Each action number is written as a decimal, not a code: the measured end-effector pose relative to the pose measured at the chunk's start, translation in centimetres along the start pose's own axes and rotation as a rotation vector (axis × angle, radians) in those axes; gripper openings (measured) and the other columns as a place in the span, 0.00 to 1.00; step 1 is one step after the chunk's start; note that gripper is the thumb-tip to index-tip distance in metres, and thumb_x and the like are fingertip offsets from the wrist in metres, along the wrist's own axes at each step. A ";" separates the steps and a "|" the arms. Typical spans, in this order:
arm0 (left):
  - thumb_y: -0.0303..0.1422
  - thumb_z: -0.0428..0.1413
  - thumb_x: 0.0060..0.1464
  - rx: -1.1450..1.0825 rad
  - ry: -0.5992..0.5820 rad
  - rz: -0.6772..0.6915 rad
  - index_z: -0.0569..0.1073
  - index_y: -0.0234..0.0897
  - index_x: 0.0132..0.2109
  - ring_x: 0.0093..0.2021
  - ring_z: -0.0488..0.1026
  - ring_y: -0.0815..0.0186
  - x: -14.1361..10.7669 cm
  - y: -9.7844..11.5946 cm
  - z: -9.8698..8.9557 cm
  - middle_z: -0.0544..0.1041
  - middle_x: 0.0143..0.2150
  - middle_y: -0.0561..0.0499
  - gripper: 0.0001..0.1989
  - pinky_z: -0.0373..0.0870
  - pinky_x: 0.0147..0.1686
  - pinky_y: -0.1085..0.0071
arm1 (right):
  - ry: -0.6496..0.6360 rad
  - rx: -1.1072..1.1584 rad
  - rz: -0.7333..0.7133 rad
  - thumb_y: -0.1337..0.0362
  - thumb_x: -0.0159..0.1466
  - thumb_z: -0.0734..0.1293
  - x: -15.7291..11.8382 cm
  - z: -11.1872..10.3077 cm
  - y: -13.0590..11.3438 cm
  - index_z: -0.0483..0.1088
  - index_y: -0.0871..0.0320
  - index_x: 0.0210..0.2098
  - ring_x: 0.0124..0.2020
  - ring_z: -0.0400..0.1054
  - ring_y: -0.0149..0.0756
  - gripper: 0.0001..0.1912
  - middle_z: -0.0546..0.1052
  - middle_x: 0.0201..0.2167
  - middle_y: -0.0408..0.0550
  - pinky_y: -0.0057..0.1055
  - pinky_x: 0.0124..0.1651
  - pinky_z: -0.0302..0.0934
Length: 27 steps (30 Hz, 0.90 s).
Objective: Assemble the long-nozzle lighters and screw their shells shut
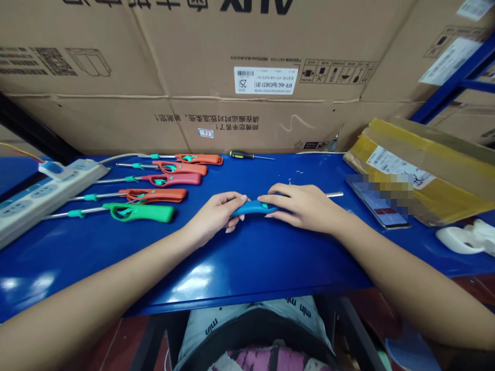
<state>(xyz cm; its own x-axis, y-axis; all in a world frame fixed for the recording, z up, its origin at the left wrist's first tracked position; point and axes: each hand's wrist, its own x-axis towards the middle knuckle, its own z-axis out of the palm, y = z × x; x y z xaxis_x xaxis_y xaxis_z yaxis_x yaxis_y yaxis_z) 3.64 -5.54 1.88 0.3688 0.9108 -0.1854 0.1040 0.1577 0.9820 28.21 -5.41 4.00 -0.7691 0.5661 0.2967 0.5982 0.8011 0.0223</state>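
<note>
Between my hands, above the blue table, is a blue long-nosed gas lighter (252, 207) with a bit of green on its side. My left hand (221, 212) is closed around the handle end. Fingers of my right hand (303, 207) grip its other half, and a metal tube tip (334, 195) shows past the knuckles. On the left lie several similar lighters in a row, with a green lighter (139, 212) nearest me and a red lighter (172, 179) in the middle. The underside of the held lighter is hidden by my fingers.
A black and yellow screwdriver (242, 154) lies at the back by a large cardboard box (216, 111). On the left is a white power strip (46, 193). To the right are a phone (381, 208), a taped carton (425, 170) and a white object (460, 239).
</note>
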 end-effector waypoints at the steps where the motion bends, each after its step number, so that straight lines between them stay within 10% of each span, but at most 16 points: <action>1: 0.43 0.55 0.63 0.004 -0.022 0.007 0.72 0.35 0.42 0.14 0.59 0.74 0.0 -0.1 0.0 0.71 0.24 0.56 0.14 0.57 0.14 0.76 | -0.003 -0.005 -0.006 0.55 0.74 0.59 0.0 0.1 0.0 0.71 0.52 0.59 0.44 0.76 0.40 0.19 0.79 0.50 0.51 0.31 0.35 0.64; 10: 0.35 0.58 0.65 0.850 -0.033 0.880 0.77 0.35 0.52 0.42 0.79 0.64 -0.7 -0.4 -1.2 0.82 0.43 0.46 0.12 0.75 0.46 0.70 | 0.064 0.127 0.066 0.55 0.74 0.60 -0.2 -0.2 0.7 0.74 0.55 0.54 0.46 0.76 0.39 0.17 0.81 0.49 0.49 0.31 0.41 0.65; 27: 0.34 0.65 0.58 0.784 0.100 1.087 0.80 0.34 0.49 0.36 0.81 0.66 -0.1 0.0 -1.9 0.83 0.38 0.46 0.13 0.78 0.41 0.74 | 0.267 0.024 -0.147 0.57 0.72 0.64 -0.5 -0.2 0.4 0.76 0.58 0.51 0.38 0.79 0.35 0.15 0.84 0.42 0.50 0.29 0.37 0.65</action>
<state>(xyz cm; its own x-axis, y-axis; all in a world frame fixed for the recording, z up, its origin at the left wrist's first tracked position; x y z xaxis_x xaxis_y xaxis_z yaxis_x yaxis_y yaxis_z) 1.83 -4.88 1.99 0.5365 0.4632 0.7054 0.3135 -0.8855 0.3430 28.92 -5.38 4.05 -0.7588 0.3751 0.5325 0.4768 0.8769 0.0618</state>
